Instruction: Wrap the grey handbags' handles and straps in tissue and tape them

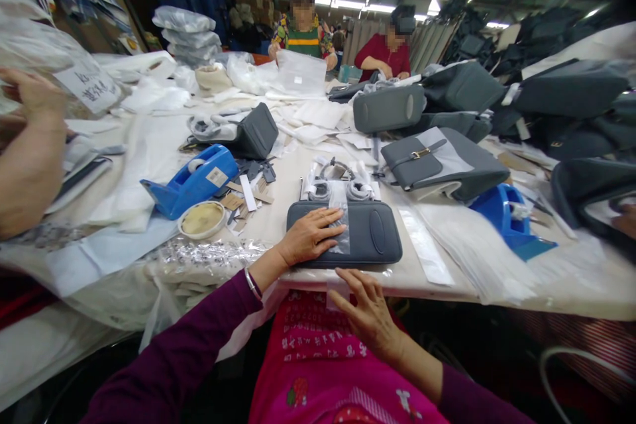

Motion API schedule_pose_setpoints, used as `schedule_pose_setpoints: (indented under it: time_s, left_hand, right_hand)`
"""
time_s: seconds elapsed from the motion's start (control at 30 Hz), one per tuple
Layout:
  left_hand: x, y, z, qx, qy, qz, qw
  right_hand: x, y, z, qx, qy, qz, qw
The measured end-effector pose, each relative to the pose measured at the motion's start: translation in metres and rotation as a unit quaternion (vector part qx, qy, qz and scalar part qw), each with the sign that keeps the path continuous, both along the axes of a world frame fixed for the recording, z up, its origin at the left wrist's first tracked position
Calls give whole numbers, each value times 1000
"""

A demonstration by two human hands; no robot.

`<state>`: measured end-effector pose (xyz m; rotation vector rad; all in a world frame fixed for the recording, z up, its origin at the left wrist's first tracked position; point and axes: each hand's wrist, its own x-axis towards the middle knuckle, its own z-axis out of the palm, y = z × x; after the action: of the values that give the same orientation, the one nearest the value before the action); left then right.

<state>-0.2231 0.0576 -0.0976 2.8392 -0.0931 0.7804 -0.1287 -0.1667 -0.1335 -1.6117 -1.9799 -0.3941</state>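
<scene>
A dark grey bag lies flat at the table's front edge, its wrapped handles and rings pointing away from me. Across its middle runs a strip of clear film. My left hand rests on the bag and the film, fingers spread. Just below the table edge, my right hand hovers in front of my pink apron, its fingers apart. Beside its fingertips is a small translucent piece; whether it touches them is unclear.
Blue tape dispensers stand left and right. A round tub sits near scraps. More grey bags lie at the right, with white sheets before them. Two people are across the table; another person's arm is at left.
</scene>
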Motion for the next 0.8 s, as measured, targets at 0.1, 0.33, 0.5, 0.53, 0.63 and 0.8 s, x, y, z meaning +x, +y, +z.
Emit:
schedule_pose_setpoints:
  time_s: [0.1, 0.33, 0.5, 0.53, 0.63, 0.8]
  left_hand:
    - [0, 0, 0, -1, 2, -2, 1000]
    - [0, 0, -1, -8, 1, 0, 1000]
    - [-1, -4, 2, -5, 19, 6, 1000]
    - [-3, -5, 2, -3, 24, 7, 1000]
    - [-11, -9, 0, 0, 37, 0, 999]
    - [-24, -13, -7, -32, 41, -23, 998]
  right_hand:
    - [-3, 10, 13, 8, 42, 47, 998]
    - [-2, 13, 54, -9, 69, 73, 995]
    - [22, 47, 64, -45, 154, 29, 987]
    - [28, 57, 64, -52, 183, 14, 982]
    - [43, 82, 59, -60, 249, -30, 966]
    - [50, 96, 52, -81, 227, -72, 968]
